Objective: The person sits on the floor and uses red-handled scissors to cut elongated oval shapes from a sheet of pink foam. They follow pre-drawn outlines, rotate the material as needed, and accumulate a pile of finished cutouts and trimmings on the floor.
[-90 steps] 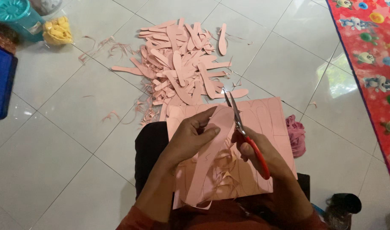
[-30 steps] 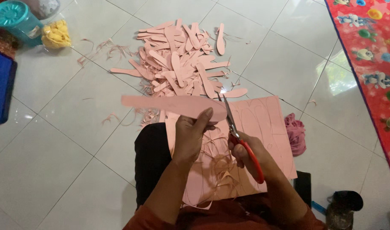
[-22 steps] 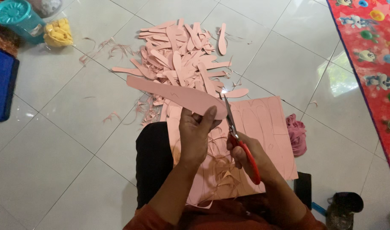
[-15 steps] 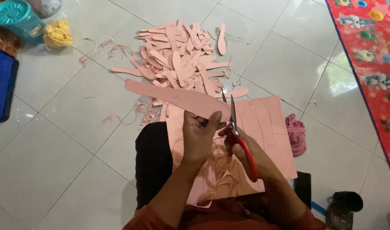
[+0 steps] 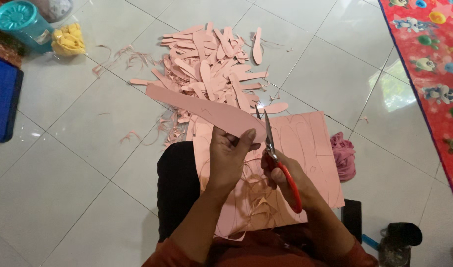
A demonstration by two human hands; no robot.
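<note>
Fingers of left hand (image 5: 231,155) pinch one pink strip (image 5: 196,108); right hand (image 5: 280,173) one scissors (image 5: 276,153).

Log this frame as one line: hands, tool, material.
left hand: holds pink cut-out strip | right hand: red-handled scissors, blades at strip's end | lap: pink sheet | floor: cut-out pile

Both forearms are extended forward over the lap; the left hand (image 5: 230,153) is closed in a pinch, the right hand (image 5: 284,174) is curled shut, fingers threaded
</note>
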